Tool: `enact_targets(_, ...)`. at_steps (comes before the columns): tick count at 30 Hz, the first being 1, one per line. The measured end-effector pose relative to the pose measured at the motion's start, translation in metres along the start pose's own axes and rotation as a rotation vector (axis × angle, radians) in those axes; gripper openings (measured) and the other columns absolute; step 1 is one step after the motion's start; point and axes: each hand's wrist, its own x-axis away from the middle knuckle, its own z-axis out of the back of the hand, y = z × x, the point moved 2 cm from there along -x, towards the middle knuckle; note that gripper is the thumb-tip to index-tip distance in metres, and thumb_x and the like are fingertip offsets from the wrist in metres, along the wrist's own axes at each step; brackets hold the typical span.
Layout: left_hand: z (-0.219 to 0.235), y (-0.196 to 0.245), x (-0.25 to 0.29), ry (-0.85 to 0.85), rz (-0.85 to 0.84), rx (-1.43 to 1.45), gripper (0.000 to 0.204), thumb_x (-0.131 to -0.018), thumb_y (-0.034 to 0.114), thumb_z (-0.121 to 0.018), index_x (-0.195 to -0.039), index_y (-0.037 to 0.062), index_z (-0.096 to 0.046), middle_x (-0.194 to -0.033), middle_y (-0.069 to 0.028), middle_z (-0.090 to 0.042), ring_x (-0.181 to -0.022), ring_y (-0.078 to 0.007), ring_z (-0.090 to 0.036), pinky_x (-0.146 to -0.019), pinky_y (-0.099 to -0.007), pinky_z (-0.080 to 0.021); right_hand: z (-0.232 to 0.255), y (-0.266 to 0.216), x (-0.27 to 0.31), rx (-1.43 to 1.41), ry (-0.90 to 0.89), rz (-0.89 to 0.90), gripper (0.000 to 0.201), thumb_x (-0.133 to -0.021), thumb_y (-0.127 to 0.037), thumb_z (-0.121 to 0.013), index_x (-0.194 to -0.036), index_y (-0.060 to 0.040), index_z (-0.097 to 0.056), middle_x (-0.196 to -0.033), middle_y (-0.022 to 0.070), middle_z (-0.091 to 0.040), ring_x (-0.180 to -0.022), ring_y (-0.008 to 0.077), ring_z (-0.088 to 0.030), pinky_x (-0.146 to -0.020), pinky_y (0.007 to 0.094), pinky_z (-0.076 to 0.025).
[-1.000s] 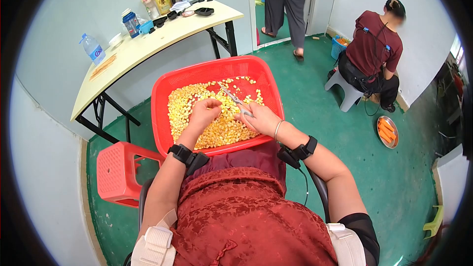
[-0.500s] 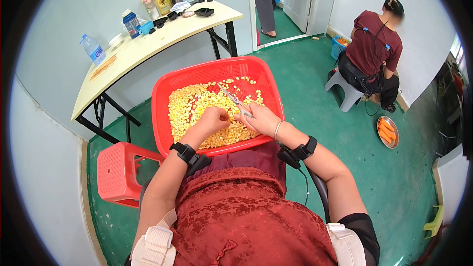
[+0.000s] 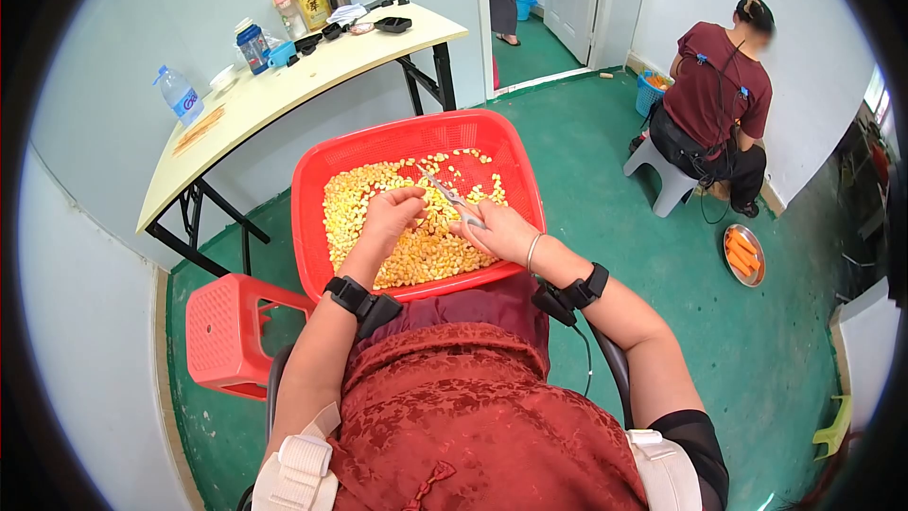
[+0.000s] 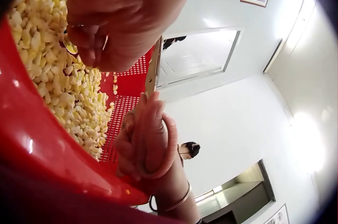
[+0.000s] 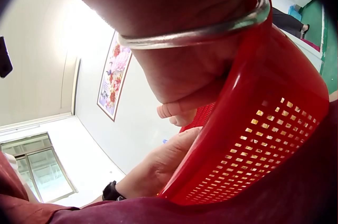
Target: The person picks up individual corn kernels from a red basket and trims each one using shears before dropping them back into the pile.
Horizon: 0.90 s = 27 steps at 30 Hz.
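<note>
A red plastic basket point(image 3: 515, 147) stands at my lap with a spread of yellow corn kernels point(image 3: 416, 260) in it. My left hand point(image 3: 386, 222) is over the kernels, its fingers bent and drawn together. At those fingertips, in the left wrist view, a small yellow kernel point(image 4: 69, 47) shows, partly covered by the fingers. My right hand point(image 3: 506, 230) grips a pair of scissors point(image 3: 452, 197) by the grey handles, its blades pointing up and left over the corn. In the right wrist view the basket's perforated side point(image 5: 264, 139) hides most of the right hand's work.
A table point(image 3: 312, 66) with bottles and cups stands behind the basket to the left. On the left is a red stool point(image 3: 222, 331). A person point(image 3: 724, 95) sits at the right, near a metal bowl of carrots point(image 3: 744, 254) on the floor. Another person's leg point(image 3: 501, 0) shows in the doorway.
My left hand moved right and down toward the right hand, then back up and left. The right hand and scissors stayed nearly still. The person in the doorway walked farther away.
</note>
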Motion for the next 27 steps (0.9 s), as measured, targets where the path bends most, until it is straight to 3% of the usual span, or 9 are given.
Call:
enact_targets(4, 0.002, 0.006, -0.002, -0.015, 0.012, 0.265, 0.023, -0.083, 0.006, -0.062, -0.105, 0.0025, -0.061, -0.088, -0.0043, -0.065, -0.077, -0.0115, -0.062, -0.063, -0.0214, -0.045, 0.001, -0.002, 0.0, 0.011, -0.036, -0.016, 0.059, -0.081, -0.051, -0.058, -0.085, 0.0085, -0.055, -0.078, 0.0265, -0.061, -0.077, 0.0397, -0.063, -0.066, 0.0425, -0.048)
enact_targets(10, 0.002, 0.009, -0.002, -0.001, -0.063, 0.386, 0.031, -0.084, 0.007, -0.062, -0.115, 0.0046, -0.055, -0.095, -0.0053, -0.064, -0.082, -0.0123, -0.061, -0.066, -0.0218, -0.046, 0.0, -0.005, 0.002, 0.04, -0.101, -0.065, 0.065, -0.081, -0.054, -0.056, -0.092, 0.0094, -0.053, -0.085, 0.0275, -0.061, -0.084, 0.0396, -0.062, -0.071, 0.0415, -0.048)
enact_targets(20, 0.001, 0.01, 0.001, -0.002, -0.054, 0.274, 0.04, -0.083, 0.008, -0.063, -0.12, 0.0021, -0.05, -0.098, -0.0068, -0.065, -0.086, -0.0164, -0.064, -0.067, -0.0236, -0.046, 0.001, -0.009, 0.005, 0.092, -0.133, -0.097, 0.064, -0.08, -0.055, -0.054, -0.103, 0.0055, -0.052, -0.092, 0.0253, -0.06, -0.088, 0.0391, -0.061, -0.074, 0.0418, -0.048)
enact_targets(27, -0.001, 0.013, 0.003, 0.013, -0.058, 0.228, 0.038, -0.083, 0.007, -0.063, -0.119, 0.0032, -0.051, -0.098, -0.0069, -0.065, -0.087, -0.0167, -0.064, -0.065, -0.0227, -0.047, -0.014, 0.012, -0.003, 0.162, -0.109, -0.014, 0.067, -0.08, -0.055, -0.055, -0.101, 0.0078, -0.051, -0.091, 0.0261, -0.061, -0.088, 0.0386, -0.062, -0.075, 0.0416, -0.049)
